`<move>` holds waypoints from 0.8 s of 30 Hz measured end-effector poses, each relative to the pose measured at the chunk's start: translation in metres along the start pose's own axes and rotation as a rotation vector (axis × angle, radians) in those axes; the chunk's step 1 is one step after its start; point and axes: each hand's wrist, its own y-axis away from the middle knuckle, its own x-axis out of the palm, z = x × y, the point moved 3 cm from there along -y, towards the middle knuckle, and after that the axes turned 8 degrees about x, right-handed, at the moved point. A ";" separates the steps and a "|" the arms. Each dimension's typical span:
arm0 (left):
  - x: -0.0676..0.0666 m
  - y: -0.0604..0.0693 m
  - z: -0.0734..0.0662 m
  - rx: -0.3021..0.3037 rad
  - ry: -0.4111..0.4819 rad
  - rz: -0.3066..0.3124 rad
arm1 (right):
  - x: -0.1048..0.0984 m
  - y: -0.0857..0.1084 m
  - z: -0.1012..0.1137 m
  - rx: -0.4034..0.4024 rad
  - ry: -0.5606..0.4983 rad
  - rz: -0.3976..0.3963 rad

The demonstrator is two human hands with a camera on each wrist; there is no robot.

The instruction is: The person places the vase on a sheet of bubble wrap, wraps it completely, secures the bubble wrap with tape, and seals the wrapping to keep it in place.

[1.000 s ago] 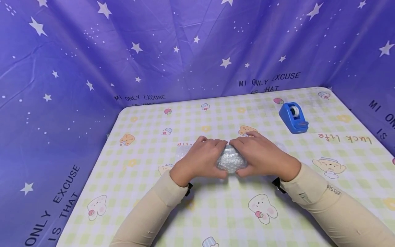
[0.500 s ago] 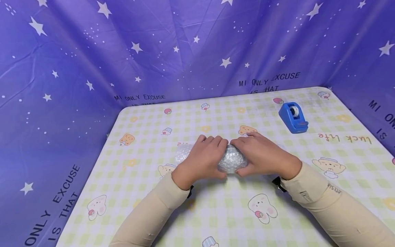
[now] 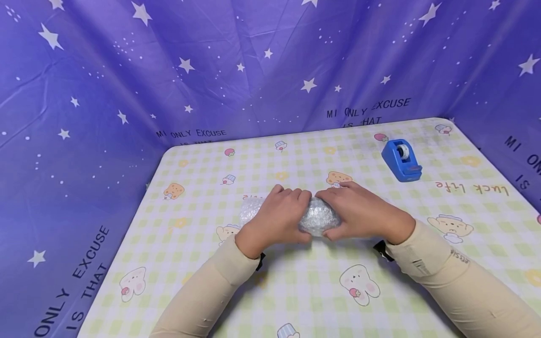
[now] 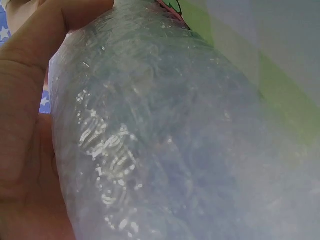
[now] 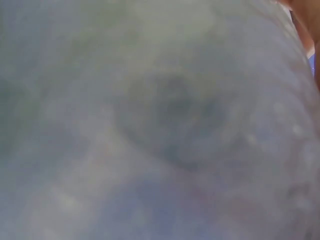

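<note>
A roll of clear bubble wrap lies crosswise at the middle of the table, held by both hands. My left hand grips it from above on the left, thumb on the near side and fingers over the far side. On the right, my right hand grips it the same way, close beside the left. One end of the wrap sticks out past the left hand. The left wrist view shows the shiny bubble wrap curving beside the left thumb and palm. Blurred wrap fills the right wrist view; whatever is inside cannot be made out.
A blue tape dispenser with a roll of tape stands at the back right of the table. The table has a green checked cover with cartoon prints. A purple star-patterned curtain hangs behind it and at both sides.
Both hands keep their grip on the bubble wrap and have barely shifted. The wrap between them looks slightly turned, and its end at the right is now mostly out of sight.
</note>
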 end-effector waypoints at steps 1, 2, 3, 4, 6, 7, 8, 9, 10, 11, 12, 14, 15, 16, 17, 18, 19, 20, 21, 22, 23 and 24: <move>0.000 0.000 0.000 -0.001 0.001 0.002 | 0.000 0.000 0.000 0.004 0.000 0.004; 0.000 0.000 0.000 -0.001 0.003 0.007 | 0.000 0.000 0.000 0.007 0.001 0.007; 0.000 0.000 0.001 -0.001 0.005 0.010 | 0.000 0.000 0.000 0.008 0.001 0.009; 0.000 0.000 0.001 -0.002 0.008 0.013 | 0.000 -0.001 0.000 0.009 0.001 0.009; 0.000 0.000 0.002 -0.003 0.012 0.019 | 0.000 -0.001 0.000 0.009 0.001 0.007; 0.000 0.000 0.002 -0.004 0.013 0.021 | 0.000 0.000 0.000 0.008 0.000 0.005; 0.000 0.000 0.002 -0.004 0.015 0.024 | 0.000 0.000 0.000 0.008 -0.001 0.004; 0.000 0.000 0.002 -0.004 0.017 0.025 | 0.000 0.000 0.000 0.008 -0.001 0.004; 0.000 0.000 0.002 -0.004 0.017 0.026 | 0.000 0.000 0.000 0.011 -0.001 0.005; 0.000 0.000 0.002 -0.003 0.018 0.027 | 0.000 0.000 0.000 0.011 -0.003 0.006; 0.000 0.000 0.002 -0.001 0.019 0.027 | 0.000 0.000 0.000 0.014 -0.003 0.009; 0.000 0.000 0.002 0.001 0.022 0.025 | 0.000 0.000 0.000 0.020 -0.003 0.017; -0.001 0.000 0.002 0.002 0.022 0.023 | 0.000 0.001 0.000 0.021 -0.003 0.020; -0.001 0.000 0.002 0.005 0.023 0.021 | 0.000 0.001 0.000 0.021 -0.003 0.021; -0.001 0.000 0.002 0.006 0.025 0.019 | -0.001 0.000 0.000 0.018 -0.003 0.019; -0.001 0.000 0.002 0.008 0.027 0.017 | -0.001 0.000 0.000 0.018 0.000 0.018; -0.001 0.000 0.002 0.009 0.031 0.016 | -0.002 0.000 -0.001 0.016 -0.001 0.015; -0.001 0.000 0.003 0.010 0.036 0.016 | -0.002 0.000 -0.001 0.012 0.000 0.011; -0.001 0.000 0.003 0.011 0.042 0.016 | -0.003 0.000 -0.001 0.009 -0.001 0.007; 0.000 0.000 0.003 0.012 0.049 0.017 | -0.003 0.000 -0.001 0.005 0.000 0.003; 0.000 0.000 0.004 0.012 0.056 0.017 | -0.004 0.001 -0.001 0.002 -0.003 0.001; 0.000 0.000 0.004 0.012 0.063 0.019 | -0.005 0.001 -0.002 0.000 -0.004 -0.001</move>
